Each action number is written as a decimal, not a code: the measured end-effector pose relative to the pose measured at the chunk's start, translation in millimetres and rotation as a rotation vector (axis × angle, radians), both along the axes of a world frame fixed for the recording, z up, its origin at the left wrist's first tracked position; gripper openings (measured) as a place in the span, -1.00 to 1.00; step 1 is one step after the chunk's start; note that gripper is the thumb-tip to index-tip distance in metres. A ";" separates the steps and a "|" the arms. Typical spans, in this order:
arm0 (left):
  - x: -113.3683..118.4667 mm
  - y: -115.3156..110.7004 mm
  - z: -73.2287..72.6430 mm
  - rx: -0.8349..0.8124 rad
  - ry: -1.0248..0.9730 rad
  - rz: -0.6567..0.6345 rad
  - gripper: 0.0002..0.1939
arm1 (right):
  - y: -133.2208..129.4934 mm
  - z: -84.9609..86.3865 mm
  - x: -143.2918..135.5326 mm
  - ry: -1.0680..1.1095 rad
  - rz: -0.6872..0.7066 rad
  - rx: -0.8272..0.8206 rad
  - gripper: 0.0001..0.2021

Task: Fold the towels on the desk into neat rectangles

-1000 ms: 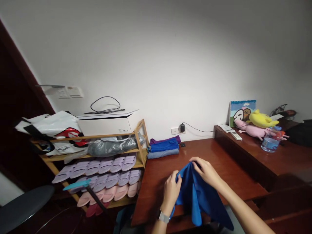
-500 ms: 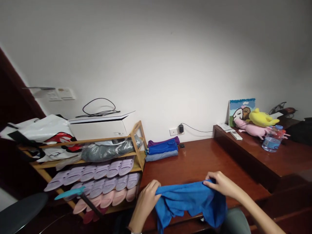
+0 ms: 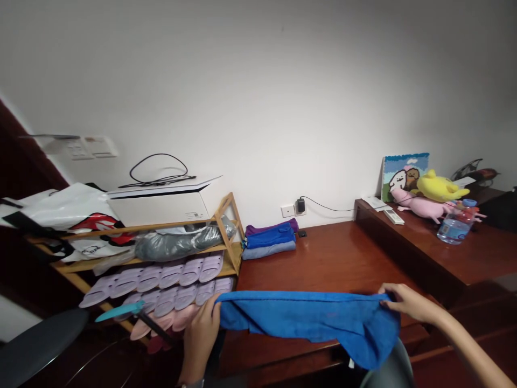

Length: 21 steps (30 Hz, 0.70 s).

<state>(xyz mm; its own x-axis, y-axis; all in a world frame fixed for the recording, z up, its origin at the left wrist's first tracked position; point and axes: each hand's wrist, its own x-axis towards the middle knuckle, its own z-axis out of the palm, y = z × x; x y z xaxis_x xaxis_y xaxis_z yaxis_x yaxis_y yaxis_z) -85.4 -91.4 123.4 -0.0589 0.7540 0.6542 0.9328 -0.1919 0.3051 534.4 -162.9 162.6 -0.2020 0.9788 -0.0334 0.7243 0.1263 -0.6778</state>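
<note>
Near: the left hand (image 3: 201, 335) and right hand (image 3: 406, 303) hold a blue cloth (image 3: 307, 310) stretched sideways over the desk's near part. Right thumb and fingers pinch the top right corner; left fingers close on the left end, tips hard to make out. Left wrist cut by the bottom edge, a sliver of band showing. Cloth's lower edge uneven; contact with the wood cannot be told. A rounded grey shape (image 3: 390, 372) below right is partly covered and cut off, unidentified.

Middle: desk (image 3: 331, 258) of glossy reddish-brown wood. Slippers (image 3: 151, 277) on a wooden rack (image 3: 229, 253) at left, lower rows partly hidden by a turquoise blade-like object (image 3: 119, 311).

Far: folded cloths (image 3: 270, 237) by the wall (image 3: 283, 108). At right, a bottle (image 3: 453, 230) overlaps a pink plush toy (image 3: 422, 206); a black item (image 3: 503, 213) there is cropped. Far right corner dim.
</note>
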 end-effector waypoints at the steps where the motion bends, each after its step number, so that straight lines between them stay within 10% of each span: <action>1: -0.5 -1.3 -0.1 0.014 -0.014 0.044 -0.61 | -1.8 5.2 6.0 0.004 -0.017 0.018 -0.63; 7: -5.2 -4.0 33.8 0.036 -0.168 0.134 -0.68 | -19.0 50.1 28.7 0.169 -0.261 0.313 -0.47; 14: -19.6 -13.6 98.2 -0.167 -0.455 -0.066 -0.60 | -46.2 92.0 40.4 0.207 -0.662 0.692 -0.52; 21: -39.2 -43.7 106.3 0.010 -0.846 0.034 -0.41 | -58.2 93.5 42.9 0.230 -0.787 0.751 -0.56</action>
<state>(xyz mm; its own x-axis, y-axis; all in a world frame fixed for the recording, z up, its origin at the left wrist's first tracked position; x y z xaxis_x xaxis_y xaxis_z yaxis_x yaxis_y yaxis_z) -124.6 -135.2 229.7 -0.5544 0.7373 0.3860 0.3961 -0.1741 0.9016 577.3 -221.1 256.2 0.5594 0.5923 0.5799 0.6495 0.1214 -0.7506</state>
